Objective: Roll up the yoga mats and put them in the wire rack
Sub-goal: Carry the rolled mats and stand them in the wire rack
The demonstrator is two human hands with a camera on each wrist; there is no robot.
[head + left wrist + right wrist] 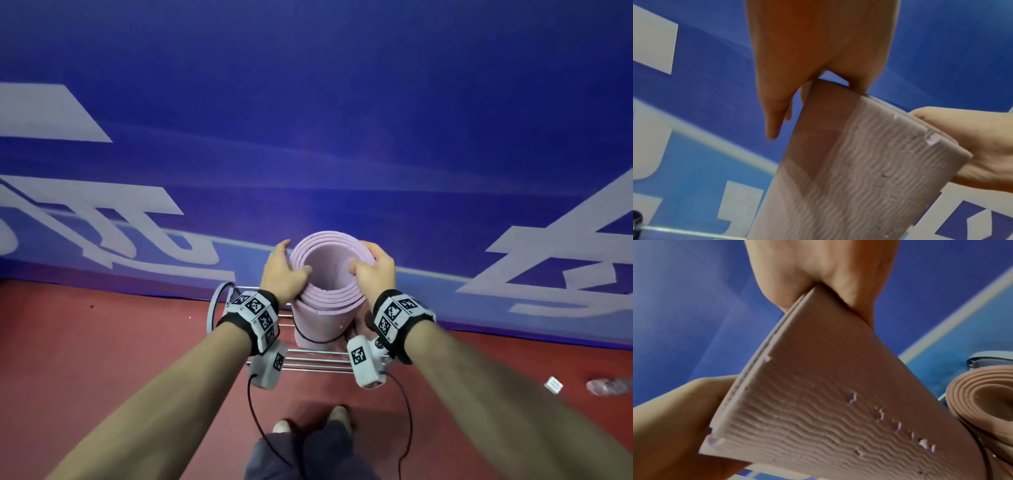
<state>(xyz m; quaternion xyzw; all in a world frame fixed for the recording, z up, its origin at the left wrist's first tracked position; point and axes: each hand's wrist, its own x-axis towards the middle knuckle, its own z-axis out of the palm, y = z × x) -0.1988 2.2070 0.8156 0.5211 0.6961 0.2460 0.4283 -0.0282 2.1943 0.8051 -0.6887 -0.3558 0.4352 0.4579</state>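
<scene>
A rolled pink yoga mat stands upright over the wire rack, a black band around its lower part. My left hand grips the roll's top rim from the left, thumb hooked inside. My right hand grips the rim from the right the same way. The left wrist view shows my left hand pinching the mat's ribbed wall, with my right hand opposite. In the right wrist view my right hand holds the mat, and a second rolled mat lies lower right.
A blue banner wall rises just behind the rack. A grey loop sticks up at the rack's left end. Red floor surrounds it, with a small white packet and a crumpled bottle at right. My feet stand before the rack.
</scene>
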